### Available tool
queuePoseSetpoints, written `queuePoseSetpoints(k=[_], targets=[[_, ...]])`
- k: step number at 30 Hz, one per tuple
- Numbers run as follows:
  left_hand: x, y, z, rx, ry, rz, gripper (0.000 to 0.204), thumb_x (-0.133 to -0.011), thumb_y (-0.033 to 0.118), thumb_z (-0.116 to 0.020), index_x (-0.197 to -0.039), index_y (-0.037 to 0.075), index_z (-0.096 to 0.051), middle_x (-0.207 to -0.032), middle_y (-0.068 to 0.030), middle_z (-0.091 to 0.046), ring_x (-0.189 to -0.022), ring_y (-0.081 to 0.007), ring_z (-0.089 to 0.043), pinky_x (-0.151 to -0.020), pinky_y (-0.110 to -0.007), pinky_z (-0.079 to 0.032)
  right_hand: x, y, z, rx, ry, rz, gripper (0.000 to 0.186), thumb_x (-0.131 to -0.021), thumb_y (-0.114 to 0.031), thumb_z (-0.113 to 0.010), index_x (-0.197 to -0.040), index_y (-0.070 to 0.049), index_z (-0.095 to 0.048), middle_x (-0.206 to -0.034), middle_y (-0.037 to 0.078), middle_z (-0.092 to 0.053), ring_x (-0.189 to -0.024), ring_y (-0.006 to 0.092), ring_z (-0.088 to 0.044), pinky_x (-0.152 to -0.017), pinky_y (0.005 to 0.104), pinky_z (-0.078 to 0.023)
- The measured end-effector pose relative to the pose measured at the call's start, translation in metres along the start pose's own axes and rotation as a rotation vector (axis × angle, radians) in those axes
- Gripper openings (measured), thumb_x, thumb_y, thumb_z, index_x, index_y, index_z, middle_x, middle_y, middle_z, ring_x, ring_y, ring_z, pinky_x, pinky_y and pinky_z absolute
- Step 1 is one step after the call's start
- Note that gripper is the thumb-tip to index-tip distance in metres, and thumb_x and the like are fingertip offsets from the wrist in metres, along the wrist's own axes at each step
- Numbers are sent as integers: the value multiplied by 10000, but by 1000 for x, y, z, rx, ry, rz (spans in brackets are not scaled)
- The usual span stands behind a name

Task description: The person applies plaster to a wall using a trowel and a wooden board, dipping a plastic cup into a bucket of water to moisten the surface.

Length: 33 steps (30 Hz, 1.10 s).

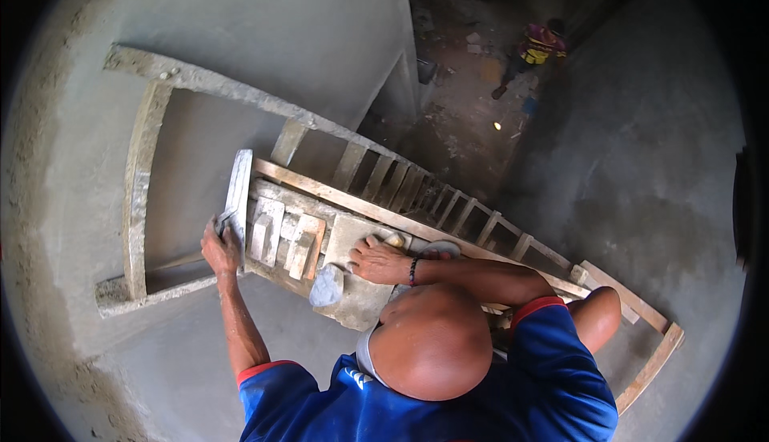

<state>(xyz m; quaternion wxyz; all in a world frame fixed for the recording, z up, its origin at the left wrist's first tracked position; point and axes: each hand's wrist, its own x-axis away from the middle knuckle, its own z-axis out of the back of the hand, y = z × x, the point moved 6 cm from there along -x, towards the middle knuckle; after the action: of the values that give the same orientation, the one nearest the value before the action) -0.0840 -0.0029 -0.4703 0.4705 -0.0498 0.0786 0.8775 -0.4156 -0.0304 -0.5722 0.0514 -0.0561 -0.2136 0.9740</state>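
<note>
My left hand (pixel 222 247) is closed around the handle of a long, narrow plastering trowel (pixel 238 186), its pale flat blade upright beside the left end of the plank. My right hand (pixel 378 262) lies palm down on a grey, mortar-smeared board (pixel 352 232), fingers spread, with a dark beaded bracelet at the wrist. Just beyond its knuckles is a small light rounded piece (pixel 395 240) that I cannot make out. A pointed grey blade (pixel 327 286) lies left of this hand. Farther left rest a pale float (pixel 267 232) and a wooden-edged float (pixel 304 247), both with block handles.
A wooden ladder-like frame (pixel 276 104) surrounds the plank and runs off to the right. Grey plastered walls (pixel 264 26) stand on both sides. Far below, another person (pixel 538 46) is on the littered floor (pixel 473 102). A drop lies beyond the rail (pixel 344 194).
</note>
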Motion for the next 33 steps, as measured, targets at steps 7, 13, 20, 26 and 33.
queuePoseSetpoints(k=[7, 13, 20, 26, 33], targets=[[11, -46, -56, 230, -338, -7, 497, -768, 39, -658, -1247, 10, -529, -1114, -211, -608, -999, -410, -581, -841, -487, -452, 14, -10, -5, -144, 89, 69, 176, -816, -189, -556, -856, -69, -679, -946, 66, -550, -1035, 225, -453, -847, 402, -346], [-8, -1, -33, -69, -11, -286, 562, -784, 59, -680, -1310, -3, -490, -1154, -252, -564, -1020, -406, -555, -924, -452, -416, 133, 121, 115, -96, 0, -448, 127, -856, -122, -508, -805, -36, -587, -617, 164, -597, -693, 326, -657, -688, 472, -499], [-30, 123, -30, 138, -141, -265, 513, -977, 386, -484, -768, -70, -590, -636, -141, -547, -600, -244, -546, -594, -417, -446, 479, 137, 288, 31, 142, -1567, 572, -700, 104, -521, -1256, -31, -534, -926, 235, -644, -724, 340, -669, -692, 418, -540], [-3, 283, -80, 192, -596, -717, 698, -894, -45, -465, -1502, 83, -146, -1229, -204, -544, -1016, -310, -564, -904, -385, -460, 589, -41, 196, 183, 684, -1694, 338, -780, 120, -454, -1062, -26, -571, -860, 132, -624, -661, 239, -595, -608, 340, -510], [48, 324, -173, 310, -956, -980, 674, -843, 24, -593, -1443, 44, -285, -1439, -209, -384, -1315, -373, -392, -1088, -432, -318, 605, -131, 24, -217, 755, -2178, 308, -775, 52, -509, -1054, -9, -625, -816, 205, -637, -730, 345, -629, -698, 410, -504]])
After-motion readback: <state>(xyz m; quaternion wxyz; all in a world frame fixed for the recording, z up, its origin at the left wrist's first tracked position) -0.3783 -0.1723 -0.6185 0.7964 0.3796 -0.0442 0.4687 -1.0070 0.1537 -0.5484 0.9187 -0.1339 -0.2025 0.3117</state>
